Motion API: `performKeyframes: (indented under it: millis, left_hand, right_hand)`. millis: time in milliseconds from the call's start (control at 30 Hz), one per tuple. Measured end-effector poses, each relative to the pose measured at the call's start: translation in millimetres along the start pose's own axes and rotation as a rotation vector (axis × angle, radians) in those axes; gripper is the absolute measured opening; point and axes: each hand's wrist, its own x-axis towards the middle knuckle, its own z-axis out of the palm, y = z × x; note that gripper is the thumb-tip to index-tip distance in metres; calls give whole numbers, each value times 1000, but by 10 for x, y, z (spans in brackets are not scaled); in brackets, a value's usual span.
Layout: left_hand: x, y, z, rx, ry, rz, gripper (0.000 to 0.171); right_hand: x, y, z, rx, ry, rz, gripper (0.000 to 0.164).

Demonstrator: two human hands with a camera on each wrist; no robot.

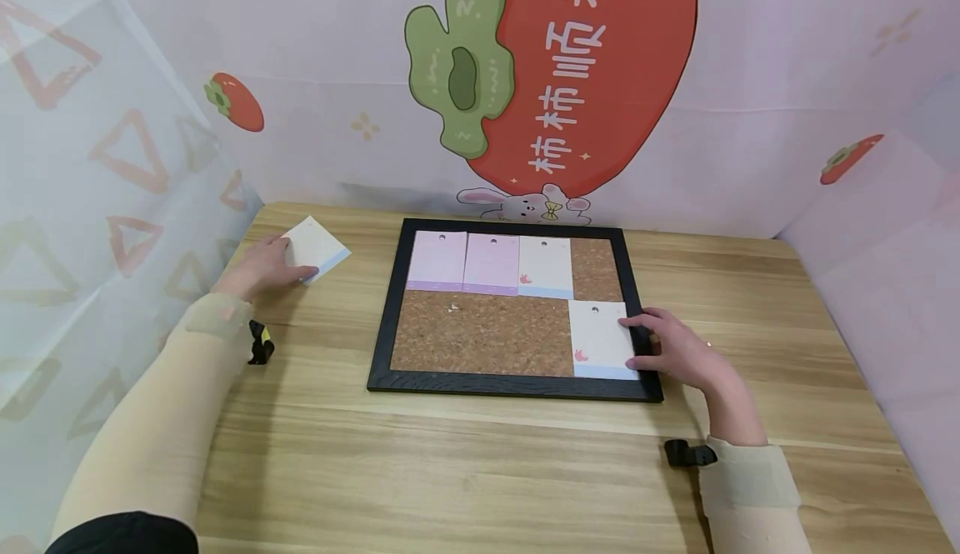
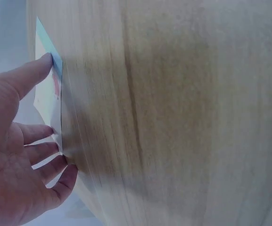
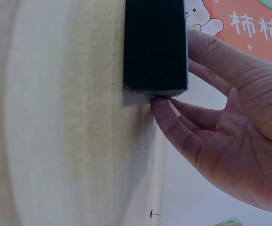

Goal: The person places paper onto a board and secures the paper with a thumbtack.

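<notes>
My left hand [image 1: 258, 268] is at the far left of the table and pinches a white card [image 1: 313, 247] with a blue strip along one edge. In the left wrist view the thumb lies on the blue strip, and the other fingers bend at the card's edge. A cork board [image 1: 480, 331] in a black frame lies at the middle. My right hand [image 1: 678, 347] rests at its right edge; thumb and index finger reach over the frame to the white card [image 1: 602, 339] at lower right. In the right wrist view, other fingertips touch the frame's [image 3: 155, 47] outer side.
Two pink-purple cards [image 1: 437, 261] and a white card [image 1: 545, 267] line the board's top row, each with a dark round mark near its top. A wooden table [image 1: 480, 471] carries the board. Printed cloth [image 1: 315, 121] hangs behind and at both sides.
</notes>
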Motion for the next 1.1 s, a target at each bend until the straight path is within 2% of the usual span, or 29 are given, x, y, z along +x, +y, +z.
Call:
performKeyframes:
  millis: [133, 300, 633, 1100]
  left_hand:
    - [-3, 9, 2, 14, 3, -13, 85]
    - [13, 6, 22, -18, 16, -35, 85]
    - [30, 20, 51, -53, 56, 1, 80]
    - [-13, 71, 66, -179, 73, -19, 71]
  right_hand:
    - [-3, 0, 0, 1, 0, -1, 61]
    - [-6, 1, 0, 3, 0, 0, 61]
    - [-7, 20, 2, 3, 0, 1, 61]
    - [0, 24, 12, 2, -3, 6, 61]
